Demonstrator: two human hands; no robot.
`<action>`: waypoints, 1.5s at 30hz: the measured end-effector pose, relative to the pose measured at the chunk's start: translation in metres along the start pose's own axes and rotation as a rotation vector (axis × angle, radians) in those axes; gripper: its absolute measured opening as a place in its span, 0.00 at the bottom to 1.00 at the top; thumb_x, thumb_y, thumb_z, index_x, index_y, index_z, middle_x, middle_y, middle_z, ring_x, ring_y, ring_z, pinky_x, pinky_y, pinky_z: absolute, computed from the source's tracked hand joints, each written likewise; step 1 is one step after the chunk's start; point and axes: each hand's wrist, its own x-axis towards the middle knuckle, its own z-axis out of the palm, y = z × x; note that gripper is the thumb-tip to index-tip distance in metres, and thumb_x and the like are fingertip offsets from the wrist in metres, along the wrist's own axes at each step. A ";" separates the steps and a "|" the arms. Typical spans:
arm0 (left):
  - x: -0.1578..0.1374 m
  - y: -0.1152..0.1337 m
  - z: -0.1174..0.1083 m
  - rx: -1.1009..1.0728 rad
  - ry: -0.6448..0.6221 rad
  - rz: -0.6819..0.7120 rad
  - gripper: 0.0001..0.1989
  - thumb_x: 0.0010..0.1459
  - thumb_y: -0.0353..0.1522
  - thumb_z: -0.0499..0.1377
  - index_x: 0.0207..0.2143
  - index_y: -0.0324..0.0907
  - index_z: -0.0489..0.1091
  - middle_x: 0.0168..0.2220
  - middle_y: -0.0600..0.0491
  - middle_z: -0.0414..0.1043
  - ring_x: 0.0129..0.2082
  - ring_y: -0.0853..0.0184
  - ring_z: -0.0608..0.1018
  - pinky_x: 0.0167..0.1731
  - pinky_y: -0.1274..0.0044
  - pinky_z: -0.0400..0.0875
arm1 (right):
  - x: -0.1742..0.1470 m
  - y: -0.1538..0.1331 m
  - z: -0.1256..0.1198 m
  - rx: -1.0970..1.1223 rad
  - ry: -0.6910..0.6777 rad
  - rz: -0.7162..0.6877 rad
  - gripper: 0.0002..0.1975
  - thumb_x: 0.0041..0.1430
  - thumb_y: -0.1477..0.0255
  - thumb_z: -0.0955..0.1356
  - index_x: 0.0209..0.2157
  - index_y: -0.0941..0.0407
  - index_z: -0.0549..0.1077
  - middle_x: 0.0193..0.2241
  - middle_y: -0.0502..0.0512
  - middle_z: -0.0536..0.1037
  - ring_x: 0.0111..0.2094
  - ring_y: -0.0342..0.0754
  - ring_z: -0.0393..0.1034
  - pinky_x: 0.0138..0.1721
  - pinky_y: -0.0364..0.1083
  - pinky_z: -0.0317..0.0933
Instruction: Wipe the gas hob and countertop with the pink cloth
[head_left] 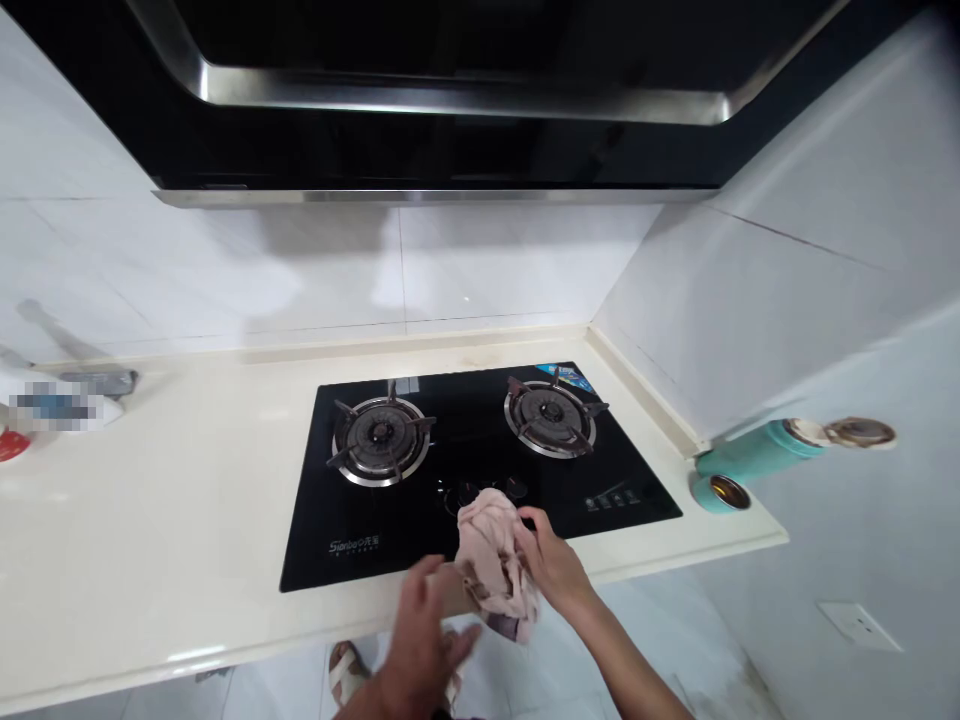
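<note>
A crumpled pale pink cloth (495, 560) hangs over the front edge of the black glass gas hob (465, 420), near its control knobs. My right hand (551, 560) grips the cloth from its right side, thumb and fingers closed on the folds. Just left of the cloth is my left hand (424, 630), a little blurred by motion, its fingers spread apart. Two round burners sit on the hob, the left burner (381, 440) and the right burner (550, 418), each with a dark pan support. The cloth hides part of the knobs.
A black range hood (450, 150) overhangs the hob. On the right, a teal flask (757, 450) with its lid open and a teal cup (720, 493) stand by the wall. A white bottle (60, 400) is at the left on the cream countertop (187, 500).
</note>
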 end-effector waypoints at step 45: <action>0.014 0.012 0.029 -0.338 -0.449 -0.200 0.35 0.46 0.23 0.57 0.59 0.46 0.60 0.48 0.51 0.76 0.46 0.62 0.78 0.49 0.70 0.75 | 0.042 -0.030 0.029 -0.681 0.266 -0.389 0.24 0.65 0.78 0.58 0.58 0.58 0.73 0.73 0.56 0.52 0.73 0.66 0.35 0.69 0.67 0.36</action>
